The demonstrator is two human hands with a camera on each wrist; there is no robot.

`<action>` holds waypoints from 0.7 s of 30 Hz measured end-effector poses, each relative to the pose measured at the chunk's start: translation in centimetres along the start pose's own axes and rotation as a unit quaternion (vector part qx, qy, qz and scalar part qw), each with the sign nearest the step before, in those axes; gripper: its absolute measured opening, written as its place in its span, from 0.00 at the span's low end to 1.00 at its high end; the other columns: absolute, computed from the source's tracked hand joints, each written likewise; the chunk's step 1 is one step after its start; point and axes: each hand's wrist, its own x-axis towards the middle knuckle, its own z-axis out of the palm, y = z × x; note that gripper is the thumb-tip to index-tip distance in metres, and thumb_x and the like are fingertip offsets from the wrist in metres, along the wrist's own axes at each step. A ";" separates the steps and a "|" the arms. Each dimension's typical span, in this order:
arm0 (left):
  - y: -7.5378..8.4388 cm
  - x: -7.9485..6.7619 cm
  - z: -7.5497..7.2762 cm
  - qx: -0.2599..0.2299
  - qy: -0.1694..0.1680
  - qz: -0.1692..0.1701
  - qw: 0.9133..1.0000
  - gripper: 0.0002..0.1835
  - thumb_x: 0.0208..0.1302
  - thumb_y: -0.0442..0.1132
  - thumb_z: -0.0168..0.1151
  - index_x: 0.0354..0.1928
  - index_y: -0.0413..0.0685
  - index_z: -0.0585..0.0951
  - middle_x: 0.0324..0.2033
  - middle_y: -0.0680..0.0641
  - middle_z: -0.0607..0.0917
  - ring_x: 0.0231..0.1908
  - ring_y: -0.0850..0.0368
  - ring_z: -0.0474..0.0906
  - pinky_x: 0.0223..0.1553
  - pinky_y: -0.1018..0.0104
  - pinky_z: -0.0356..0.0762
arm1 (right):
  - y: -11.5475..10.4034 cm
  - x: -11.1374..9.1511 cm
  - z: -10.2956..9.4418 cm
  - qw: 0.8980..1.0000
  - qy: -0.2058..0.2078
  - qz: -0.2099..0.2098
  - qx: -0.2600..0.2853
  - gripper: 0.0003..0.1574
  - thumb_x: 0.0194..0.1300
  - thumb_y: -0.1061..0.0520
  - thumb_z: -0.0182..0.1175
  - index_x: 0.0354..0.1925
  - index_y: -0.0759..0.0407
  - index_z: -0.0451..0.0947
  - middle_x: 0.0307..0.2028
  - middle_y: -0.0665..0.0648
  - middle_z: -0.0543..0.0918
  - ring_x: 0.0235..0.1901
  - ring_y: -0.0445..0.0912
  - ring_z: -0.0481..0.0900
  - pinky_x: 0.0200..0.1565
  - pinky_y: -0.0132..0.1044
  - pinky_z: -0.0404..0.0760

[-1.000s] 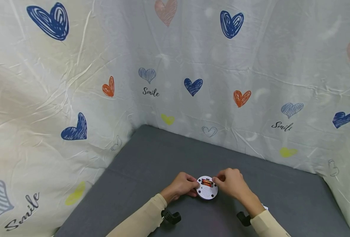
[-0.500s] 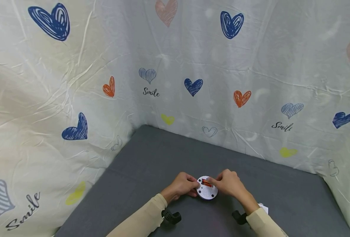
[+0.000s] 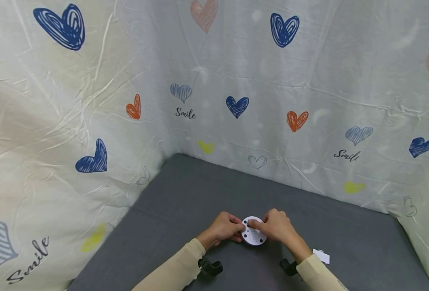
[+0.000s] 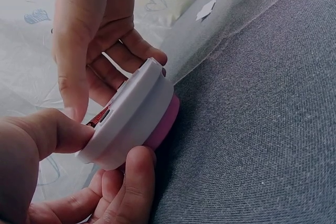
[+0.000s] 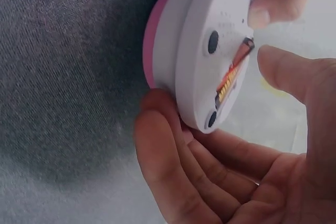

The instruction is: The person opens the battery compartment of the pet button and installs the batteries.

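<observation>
A round white battery-powered device (image 3: 254,238) with a pink base band (image 4: 167,121) is tilted on the grey surface, its face with small holes and dark round feet turned up. Reddish-orange batteries (image 5: 231,80) lie in its open compartment. My left hand (image 3: 225,227) pinches the device's left edge, thumb on the face and fingers beneath. From the opposite side, my right hand (image 3: 278,226) holds the rim with its fingers (image 5: 163,145), while its thumb (image 5: 286,72) is over the batteries. In the head view that thumb hides most of the compartment.
A small white flat piece (image 3: 321,256) lies on the grey surface (image 3: 207,186), right of my right wrist. Pale cloth with printed hearts (image 3: 237,106) hangs behind and at the sides. Each wrist wears a black strap mount (image 3: 211,267).
My right hand has shifted left across the device, its thumb moving from the right edge onto the batteries. The white flat piece has come into view beside the wrist. My left hand stays put.
</observation>
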 end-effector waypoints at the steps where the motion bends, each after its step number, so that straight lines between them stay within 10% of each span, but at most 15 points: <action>1: 0.0 0.0 0.0 0.000 0.000 0.000 1.000 0.11 0.64 0.27 0.68 0.46 0.27 0.87 0.32 0.42 0.89 0.23 0.59 0.85 0.29 0.66 0.92 | 0.0 0.0 0.1 1.000 0.005 -0.004 -0.005 0.33 0.65 0.31 0.74 0.21 0.54 0.83 0.18 0.53 0.82 0.17 0.47 0.81 0.19 0.36 0.74; 14: -0.1 -0.1 0.0 0.001 -0.002 -0.004 1.000 0.09 0.64 0.27 0.69 0.44 0.28 0.87 0.32 0.41 0.89 0.23 0.59 0.86 0.30 0.66 0.93 | 0.1 0.4 1.1 1.000 0.017 -0.005 -0.012 0.30 0.64 0.36 0.76 0.18 0.53 0.80 0.18 0.51 0.79 0.19 0.46 0.75 0.20 0.34 0.69; 21: 0.1 -0.1 0.1 0.003 0.001 -0.006 1.000 0.08 0.65 0.26 0.69 0.45 0.28 0.87 0.32 0.41 0.89 0.23 0.59 0.85 0.29 0.66 0.92 | 0.3 0.5 0.6 1.000 0.019 -0.013 -0.011 0.26 0.65 0.37 0.77 0.32 0.59 0.91 0.26 0.53 0.85 0.25 0.48 0.80 0.23 0.37 0.75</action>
